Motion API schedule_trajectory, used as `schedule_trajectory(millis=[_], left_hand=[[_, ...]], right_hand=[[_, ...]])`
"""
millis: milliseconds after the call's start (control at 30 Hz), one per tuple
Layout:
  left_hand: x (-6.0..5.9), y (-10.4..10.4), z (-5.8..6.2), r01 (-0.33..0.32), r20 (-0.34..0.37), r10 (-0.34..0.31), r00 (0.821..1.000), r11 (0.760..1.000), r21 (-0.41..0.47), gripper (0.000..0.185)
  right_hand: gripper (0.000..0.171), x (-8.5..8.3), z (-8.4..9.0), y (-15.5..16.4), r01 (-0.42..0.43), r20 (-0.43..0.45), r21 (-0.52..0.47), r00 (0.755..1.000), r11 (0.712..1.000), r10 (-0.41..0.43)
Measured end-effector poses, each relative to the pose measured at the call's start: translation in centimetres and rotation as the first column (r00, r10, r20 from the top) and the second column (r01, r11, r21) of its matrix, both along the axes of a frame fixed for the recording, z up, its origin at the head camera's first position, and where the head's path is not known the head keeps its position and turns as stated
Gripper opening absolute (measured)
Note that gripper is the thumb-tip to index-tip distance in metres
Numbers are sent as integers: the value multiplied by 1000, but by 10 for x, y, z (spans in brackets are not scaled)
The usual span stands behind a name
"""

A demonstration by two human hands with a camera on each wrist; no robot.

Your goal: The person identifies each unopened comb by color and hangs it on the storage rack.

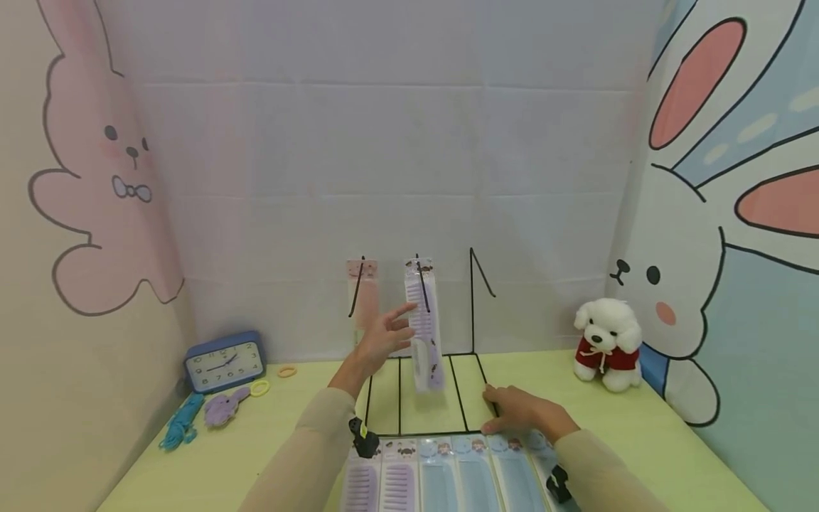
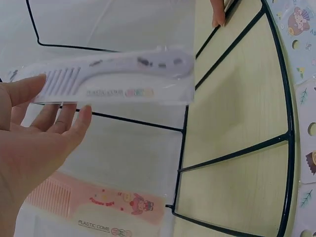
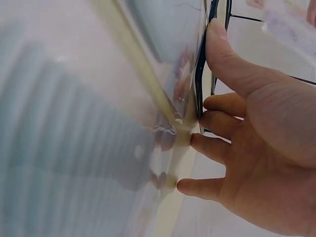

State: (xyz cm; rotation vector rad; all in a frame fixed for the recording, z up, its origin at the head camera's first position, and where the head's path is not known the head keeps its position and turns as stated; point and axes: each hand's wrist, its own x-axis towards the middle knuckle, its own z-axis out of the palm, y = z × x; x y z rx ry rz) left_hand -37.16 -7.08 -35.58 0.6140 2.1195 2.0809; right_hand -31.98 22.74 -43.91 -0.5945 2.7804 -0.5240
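My left hand reaches to a packaged purple comb hanging from the middle hook of a black wire rack. Its fingers are fairly straight; in the left wrist view the thumb overlaps the package, while the other fingertips lie along its lower edge. A packaged pink comb hangs on the left hook, partly behind this hand in the head view. The right hook bears nothing. Down at the rack's front right corner, my right hand holds the base wire between thumb and fingers.
Packaged purple combs and several blue combs lie in a row before the rack. Left are a blue clock, a purple item, a blue cord bundle and small rings. A plush dog sits right.
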Motion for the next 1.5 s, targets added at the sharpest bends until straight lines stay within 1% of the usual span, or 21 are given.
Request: schedule_trajectory(millis=[100, 300, 500, 567, 700, 833, 1100, 1367, 1500], left_hand=[[-2, -3, -5, -16, 5, 16, 1000, 1000, -27, 55], [-8, -7, -12, -56, 11, 56, 998, 998, -36, 53], [-14, -9, -14, -87, 43, 88, 995, 996, -29, 53], [-16, -8, -13, -94, 56, 95, 994, 995, -13, 54], [-18, -7, -12, -85, 69, 84, 994, 996, 10, 55], [-18, -6, -11, -67, 64, 67, 996, 998, 8, 56], [-16, -4, -15, -88, 56, 88, 995, 996, 11, 53], [-19, -4, -18, -74, 59, 74, 995, 997, 2, 49], [-17, -7, -19, -73, 61, 74, 995, 997, -14, 49]], right_hand=[[78, 0, -2, -1, 2, 10, -13, 1000, 1000, -2], [79, 2, -3, -2, 2, 18, -21, 1000, 1000, -1], [78, 3, 2, -4, 4, 11, -14, 1000, 1000, -4], [78, 3, 4, -4, 3, 11, -12, 1000, 1000, -3], [79, 3, 4, -5, 2, 12, -9, 1000, 1000, -2], [79, 3, 5, -4, 8, 15, -9, 1000, 1000, -8], [79, 5, 4, -2, 10, 19, -16, 1000, 1000, -10], [79, 4, 5, -1, 15, 19, -20, 1000, 1000, -15], [79, 5, 5, -2, 17, 18, -19, 1000, 1000, -16]])
